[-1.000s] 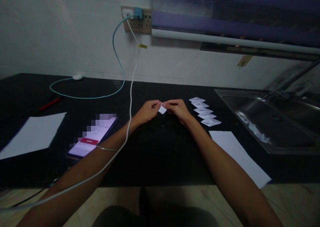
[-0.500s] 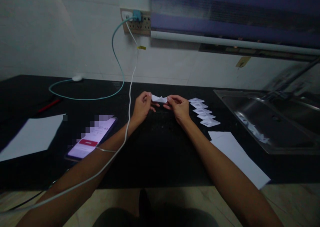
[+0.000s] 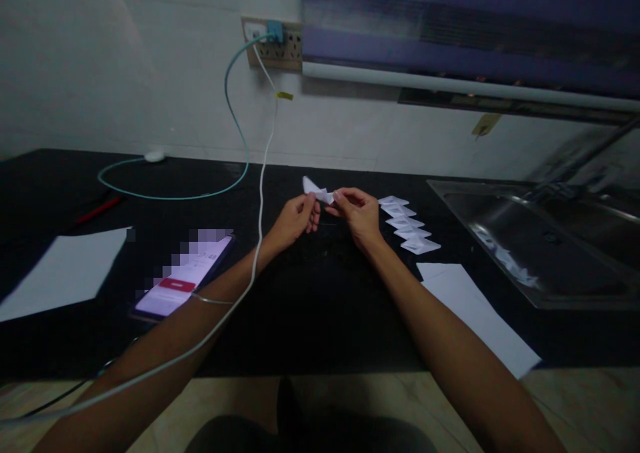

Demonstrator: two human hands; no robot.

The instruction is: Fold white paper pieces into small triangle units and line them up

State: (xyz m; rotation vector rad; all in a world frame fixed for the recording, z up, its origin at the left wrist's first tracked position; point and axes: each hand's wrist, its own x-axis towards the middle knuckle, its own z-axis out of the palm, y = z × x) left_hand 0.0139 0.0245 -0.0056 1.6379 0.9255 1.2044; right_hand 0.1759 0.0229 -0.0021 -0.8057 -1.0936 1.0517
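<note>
A small white folded paper strip [image 3: 315, 189] is held up over the black counter [image 3: 320, 306], one end pointing up and left. My right hand [image 3: 357, 214] pinches its right end. My left hand [image 3: 296, 218] is curled just below the strip, fingertips touching its underside. To the right of my right hand lies a row of several small folded white paper pieces [image 3: 407, 225].
A lit phone [image 3: 183, 276] lies left of my left forearm, with a white cable [image 3: 263, 173] running across it to a wall socket [image 3: 273, 40]. White sheets lie at left [image 3: 65, 270] and right [image 3: 475, 313]. A steel sink [image 3: 540, 246] is at right; a teal cable [image 3: 200, 186] loops at the back.
The paper, first pinched small between both hands, was pulled out into a strip. My left hand has since let go of its left end and dropped below it, and that end now points up.
</note>
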